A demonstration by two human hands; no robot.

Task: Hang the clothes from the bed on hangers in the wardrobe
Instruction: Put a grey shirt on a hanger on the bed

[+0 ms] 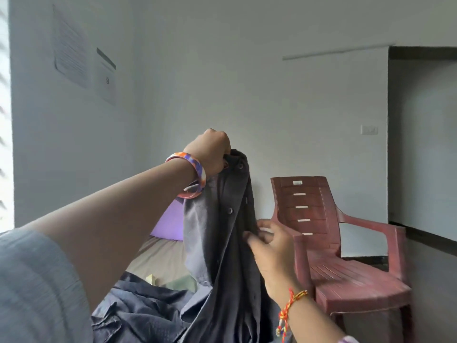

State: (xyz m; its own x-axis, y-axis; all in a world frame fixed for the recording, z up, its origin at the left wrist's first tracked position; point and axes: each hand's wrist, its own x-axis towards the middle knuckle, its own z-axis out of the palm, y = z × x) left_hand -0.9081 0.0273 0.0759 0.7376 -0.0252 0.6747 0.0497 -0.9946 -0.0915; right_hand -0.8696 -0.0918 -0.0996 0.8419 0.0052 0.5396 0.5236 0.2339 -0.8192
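A dark grey button-up shirt hangs in the air above the bed. My left hand, with a colourful bangle at the wrist, grips the shirt at its top, by the collar. My right hand, with a red and yellow thread on the wrist, is at the shirt's right edge about halfway down, fingers spread and touching the cloth. More dark clothes lie crumpled on the bed below. No hanger or wardrobe is in view.
A reddish-brown plastic chair stands right of the bed, close behind my right hand. A purple pillow lies at the bed's head against the white wall. Paper notices hang on the left wall. A dark doorway frame is at far right.
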